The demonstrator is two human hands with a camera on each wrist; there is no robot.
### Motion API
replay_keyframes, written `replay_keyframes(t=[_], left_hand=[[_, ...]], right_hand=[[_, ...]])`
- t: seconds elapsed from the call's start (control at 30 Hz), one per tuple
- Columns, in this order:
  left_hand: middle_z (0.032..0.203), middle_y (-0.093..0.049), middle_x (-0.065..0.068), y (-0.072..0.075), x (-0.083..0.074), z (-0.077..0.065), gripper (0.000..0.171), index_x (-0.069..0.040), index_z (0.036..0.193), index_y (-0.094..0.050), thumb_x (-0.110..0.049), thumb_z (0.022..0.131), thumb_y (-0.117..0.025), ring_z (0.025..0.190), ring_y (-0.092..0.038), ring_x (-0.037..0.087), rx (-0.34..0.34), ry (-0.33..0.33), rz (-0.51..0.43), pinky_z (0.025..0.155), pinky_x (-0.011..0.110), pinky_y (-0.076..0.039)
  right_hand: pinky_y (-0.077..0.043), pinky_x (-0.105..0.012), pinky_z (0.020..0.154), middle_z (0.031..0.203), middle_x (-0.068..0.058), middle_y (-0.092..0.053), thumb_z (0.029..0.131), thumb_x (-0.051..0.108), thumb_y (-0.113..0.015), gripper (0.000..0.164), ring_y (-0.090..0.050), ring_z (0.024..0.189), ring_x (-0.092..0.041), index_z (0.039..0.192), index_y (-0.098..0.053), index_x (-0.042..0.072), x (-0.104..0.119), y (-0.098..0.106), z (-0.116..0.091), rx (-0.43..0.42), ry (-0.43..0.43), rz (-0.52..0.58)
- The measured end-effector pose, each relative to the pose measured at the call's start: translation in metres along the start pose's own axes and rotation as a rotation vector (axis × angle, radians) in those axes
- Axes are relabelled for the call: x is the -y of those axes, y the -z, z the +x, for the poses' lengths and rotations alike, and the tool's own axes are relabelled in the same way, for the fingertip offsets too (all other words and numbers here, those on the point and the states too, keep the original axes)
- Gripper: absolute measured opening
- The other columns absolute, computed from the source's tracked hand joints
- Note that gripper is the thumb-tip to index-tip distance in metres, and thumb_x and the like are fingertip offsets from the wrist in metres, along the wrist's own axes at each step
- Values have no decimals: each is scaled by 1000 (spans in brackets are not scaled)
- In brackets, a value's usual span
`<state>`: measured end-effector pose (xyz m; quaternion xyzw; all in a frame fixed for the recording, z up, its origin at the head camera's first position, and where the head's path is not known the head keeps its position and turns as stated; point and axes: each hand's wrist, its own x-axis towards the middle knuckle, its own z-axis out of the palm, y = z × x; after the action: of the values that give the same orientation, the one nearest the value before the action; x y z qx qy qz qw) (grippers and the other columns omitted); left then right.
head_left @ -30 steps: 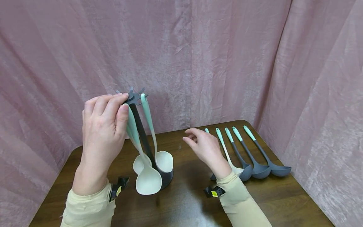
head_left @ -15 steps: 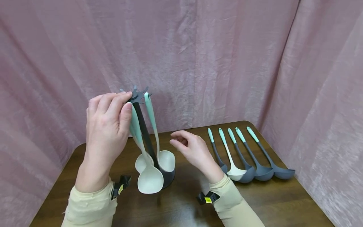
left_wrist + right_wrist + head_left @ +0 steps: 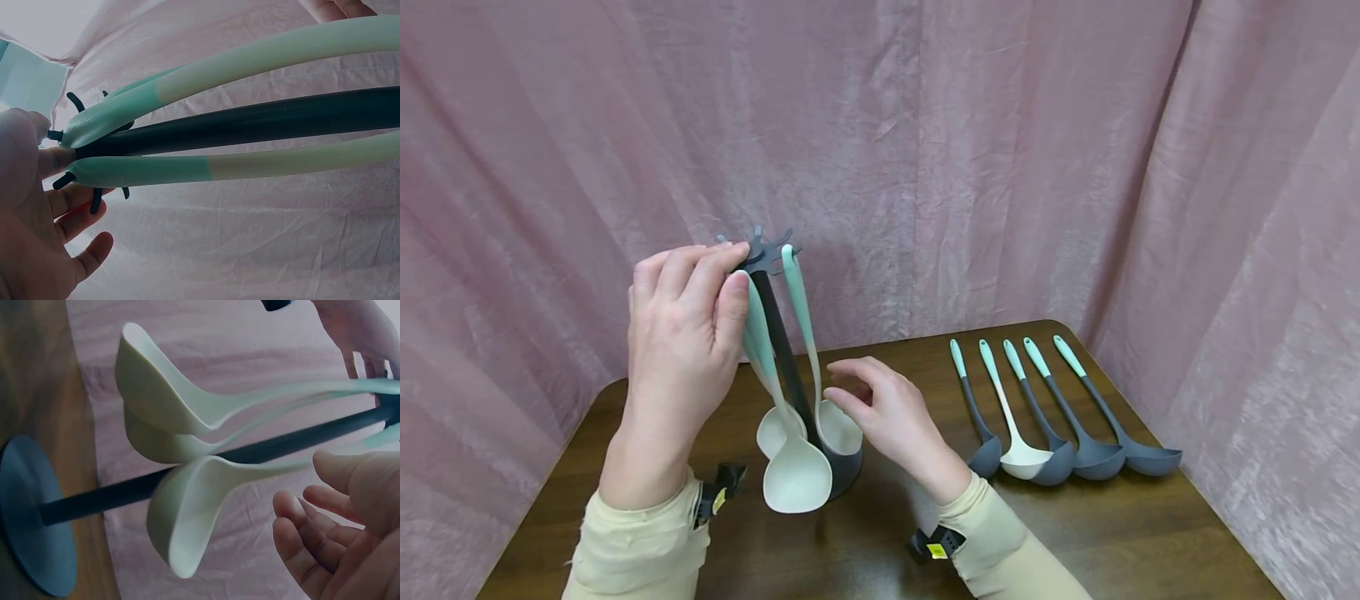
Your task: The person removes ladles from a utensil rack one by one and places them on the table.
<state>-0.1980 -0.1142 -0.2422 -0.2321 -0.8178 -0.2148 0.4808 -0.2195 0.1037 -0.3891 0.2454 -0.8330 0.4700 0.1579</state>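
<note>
At the hooked top of the slim dark-grey stand (image 3: pixel 783 343), the left hand (image 3: pixel 681 337) grips on; the right hand (image 3: pixel 889 410), fingers loosely bent, is just beside a hanging mint-handled cream ladle (image 3: pixel 838 428). Five mint-handled ladles (image 3: pixel 1097 459) lie on the brown wooden table (image 3: pixel 820 571).

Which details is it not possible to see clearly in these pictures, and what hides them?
Head view: part of the top of the dark stand, behind the left hand.
Head view: part of the rear hanging ladle, behind the front hanging ladle.
Left wrist view: the stand's base, cut off by the right edge.
Right wrist view: any contact between right hand and right hanging ladle, hidden behind the thumb.
</note>
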Motion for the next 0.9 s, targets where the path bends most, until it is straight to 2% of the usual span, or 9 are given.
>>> replay_keyframes(t=[0.17, 0.37, 0.57, 0.7, 0.8, 0.9], left_hand=[[134, -70, 22, 0, 0, 0, 50, -3, 135, -75, -38, 118, -44, 127, -51, 52, 4, 0, 5, 104, 63, -40], [135, -69, 22, 2, 1, 0, 50, -3, 137, -74, -38, 118, -44, 128, -51, 52, 22, 3, 16, 105, 64, -40], [134, -70, 20, 0, 1, 0, 44, -5, 136, -75, -35, 117, -48, 128, -52, 50, 5, 17, 0, 104, 64, -40], [134, -71, 18, 0, 1, 0, 39, -8, 135, -77, -32, 115, -53, 129, -53, 49, -13, 32, -25, 104, 64, -40], [134, -71, 18, 0, 1, 0, 40, -8, 136, -76, -32, 116, -52, 129, -52, 49, -7, 26, -19, 104, 64, -40], [135, -69, 20, 0, 2, 0, 45, -5, 136, -75, -35, 117, -48, 128, -51, 51, 9, 10, 1, 104, 64, -40]], right_hand=[[-55, -31, 75, 128, 4, -75, 106, 27, -79, 35, -64, 87, -10, 139, -76, 15, 1, -4, -1, 11, 12, -1], [-58, -32, 78, 125, 4, -77, 105, 24, -79, 35, -67, 89, -9, 140, -76, 18, -1, -7, 0, 29, 11, 10], [-59, -32, 81, 118, 7, -77, 106, 23, -78, 33, -70, 91, -7, 139, -76, 19, -1, -9, 0, 42, 18, 21], [-62, -38, 82, 117, 7, -77, 106, 22, -77, 32, -69, 90, -8, 138, -76, 19, 0, -9, -1, 48, 20, 30], [-62, -41, 82, 116, 6, -77, 106, 20, -77, 31, -69, 90, -9, 137, -76, 18, 0, -9, -1, 47, 23, 32], [-62, -38, 81, 116, 6, -78, 107, 20, -77, 30, -69, 90, -8, 136, -77, 17, 1, -10, -1, 44, 27, 23]])
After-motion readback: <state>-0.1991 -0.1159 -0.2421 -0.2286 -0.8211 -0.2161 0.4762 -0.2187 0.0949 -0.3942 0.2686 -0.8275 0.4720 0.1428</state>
